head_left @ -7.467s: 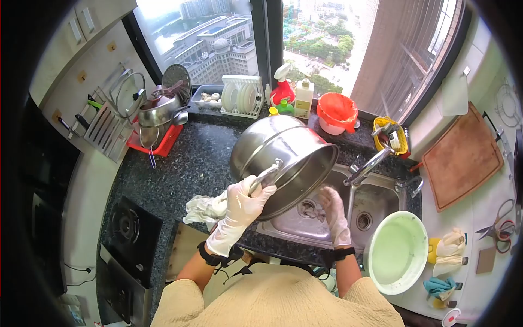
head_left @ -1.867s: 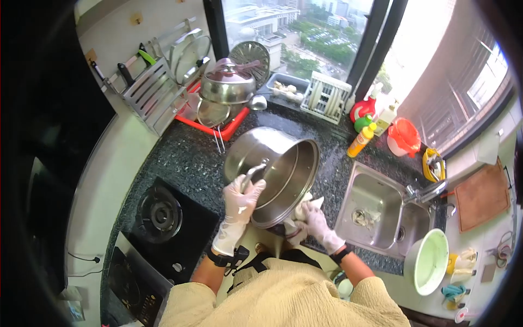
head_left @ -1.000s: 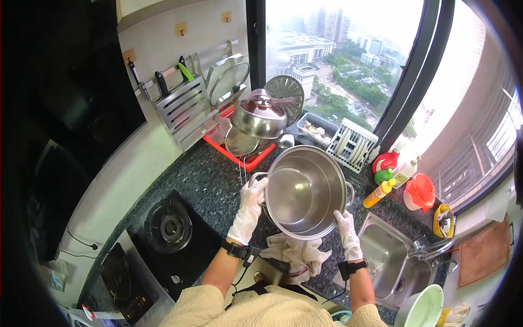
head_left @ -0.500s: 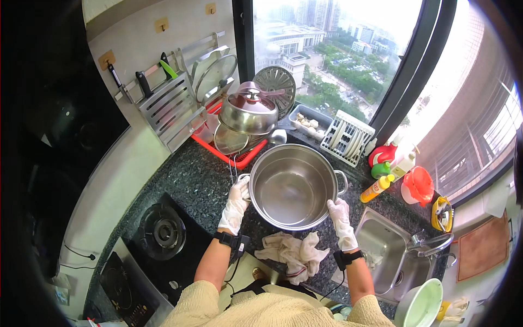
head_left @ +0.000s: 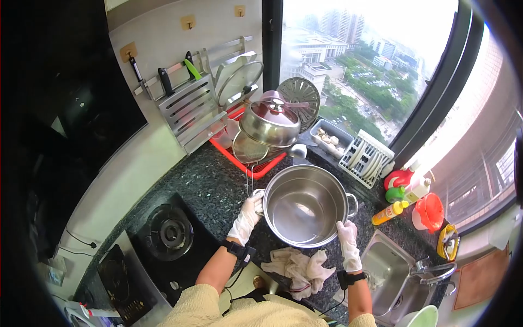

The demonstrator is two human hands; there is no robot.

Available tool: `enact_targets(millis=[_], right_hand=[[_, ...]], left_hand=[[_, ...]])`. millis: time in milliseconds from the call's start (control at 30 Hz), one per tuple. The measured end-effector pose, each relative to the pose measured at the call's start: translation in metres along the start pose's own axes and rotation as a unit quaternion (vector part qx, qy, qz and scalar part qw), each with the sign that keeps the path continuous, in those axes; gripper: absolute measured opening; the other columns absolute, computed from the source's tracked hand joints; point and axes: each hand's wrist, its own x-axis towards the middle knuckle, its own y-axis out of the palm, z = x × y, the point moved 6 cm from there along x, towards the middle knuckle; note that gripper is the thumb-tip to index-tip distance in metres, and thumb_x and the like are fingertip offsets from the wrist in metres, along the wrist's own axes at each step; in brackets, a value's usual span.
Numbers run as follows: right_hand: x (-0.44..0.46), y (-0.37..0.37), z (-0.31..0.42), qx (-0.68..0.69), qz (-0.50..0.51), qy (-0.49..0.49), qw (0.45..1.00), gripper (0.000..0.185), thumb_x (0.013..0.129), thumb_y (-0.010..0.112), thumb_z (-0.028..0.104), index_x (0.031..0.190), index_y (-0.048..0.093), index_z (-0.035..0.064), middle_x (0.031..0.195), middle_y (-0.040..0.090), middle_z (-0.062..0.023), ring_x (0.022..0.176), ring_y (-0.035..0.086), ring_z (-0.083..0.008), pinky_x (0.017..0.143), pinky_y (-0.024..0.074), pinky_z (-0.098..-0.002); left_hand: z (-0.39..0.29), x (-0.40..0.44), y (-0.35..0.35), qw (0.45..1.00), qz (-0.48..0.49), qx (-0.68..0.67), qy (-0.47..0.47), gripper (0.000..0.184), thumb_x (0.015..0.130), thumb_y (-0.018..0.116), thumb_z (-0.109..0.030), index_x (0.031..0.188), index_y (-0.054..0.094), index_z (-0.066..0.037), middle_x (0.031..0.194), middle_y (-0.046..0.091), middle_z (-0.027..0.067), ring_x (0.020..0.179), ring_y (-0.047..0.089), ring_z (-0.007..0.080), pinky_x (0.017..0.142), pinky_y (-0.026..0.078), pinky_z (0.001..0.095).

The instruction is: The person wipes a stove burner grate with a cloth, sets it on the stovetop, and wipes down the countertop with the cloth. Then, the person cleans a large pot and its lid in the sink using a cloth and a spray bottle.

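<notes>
A wide, deep stainless steel pot (head_left: 305, 204) with two loop handles stands on the dark counter, with only a thin film of shine at its bottom. Wrapped around its left handle is my left hand (head_left: 248, 217), in a whitish glove. My right hand (head_left: 348, 242), gloved the same way, grips the pot's right side at the rim, just below the right handle (head_left: 353, 205); its fingertips are partly hidden. A crumpled white cloth (head_left: 299, 270) lies on the counter in front of the pot, between my forearms.
Left is a gas burner (head_left: 169, 233). Behind the pot, a red rack (head_left: 261, 170) holds a lidded steel pot (head_left: 271, 128) and a strainer (head_left: 249, 150). A dish rack (head_left: 366, 158), yellow bottle (head_left: 389, 213), red container (head_left: 427, 212) and sink (head_left: 384, 259) are to the right.
The camera view has tilted, so the scene sits lower and further right. Both hands stay on the pot in nearly the same places.
</notes>
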Motion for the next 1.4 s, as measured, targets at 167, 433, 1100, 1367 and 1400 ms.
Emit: enact_targets(millis=[167, 433, 1100, 1367, 1400], right_hand=[[-0.008, -0.005, 0.011, 0.039, 0.016, 0.038, 0.998, 0.030, 0.083, 0.057, 0.026, 0.097, 0.070, 0.0038, 0.083, 0.069, -0.0203, 0.080, 0.067, -0.0338, 0.073, 0.0489, -0.0406], [-0.006, 0.003, -0.027, 0.160, 0.070, 0.091, 0.980, 0.039, 0.094, 0.057, 0.039, 0.105, 0.069, 0.0043, 0.072, 0.068, -0.0064, 0.061, 0.060, -0.0142, 0.058, 0.0453, -0.0292], [-0.098, -0.044, -0.127, 0.210, -0.059, 0.149, 0.965, 0.018, 0.095, 0.055, 0.017, 0.104, 0.066, 0.0053, 0.063, 0.065, -0.0052, 0.052, 0.058, -0.0103, 0.051, 0.0458, -0.0238], [-0.141, -0.063, -0.105, 0.086, -0.045, 0.150, 0.984, 0.027, 0.095, 0.056, 0.025, 0.110, 0.067, 0.0048, 0.077, 0.070, -0.0069, 0.070, 0.063, -0.0120, 0.070, 0.0490, -0.0263], [-0.143, -0.062, -0.112, 0.081, -0.050, 0.146, 0.985, 0.026, 0.095, 0.056, 0.025, 0.110, 0.067, 0.0051, 0.076, 0.070, -0.0060, 0.070, 0.063, -0.0114, 0.069, 0.0490, -0.0263]], left_hand=[[0.000, -0.002, -0.004, 1.000, -0.011, 0.008, -0.002, 0.007, 0.092, 0.058, -0.010, 0.085, 0.056, -0.011, 0.055, 0.042, -0.0077, 0.039, 0.034, 0.0043, 0.036, 0.026, 0.0200], [-0.063, 0.009, -0.043, 0.794, -0.246, 0.504, 0.235, 0.028, 0.089, 0.067, -0.033, 0.092, 0.056, -0.007, 0.073, 0.060, 0.0013, 0.062, 0.056, 0.0105, 0.059, 0.046, 0.0278], [-0.199, 0.223, 0.199, 0.358, -0.158, 0.827, 0.402, 0.040, 0.078, 0.068, -0.037, 0.105, 0.062, -0.009, 0.102, 0.062, 0.0182, 0.097, 0.059, 0.0361, 0.085, 0.047, 0.0461], [-0.202, 0.324, 0.190, 0.386, -0.118, 0.876, 0.263, 0.030, 0.065, 0.075, -0.028, 0.093, 0.072, -0.017, 0.093, 0.070, 0.0107, 0.088, 0.068, 0.0280, 0.076, 0.055, 0.0406], [-0.205, 0.331, 0.186, 0.368, -0.130, 0.870, 0.301, 0.030, 0.064, 0.076, -0.028, 0.092, 0.073, -0.017, 0.087, 0.070, 0.0107, 0.084, 0.069, 0.0275, 0.074, 0.055, 0.0405]])
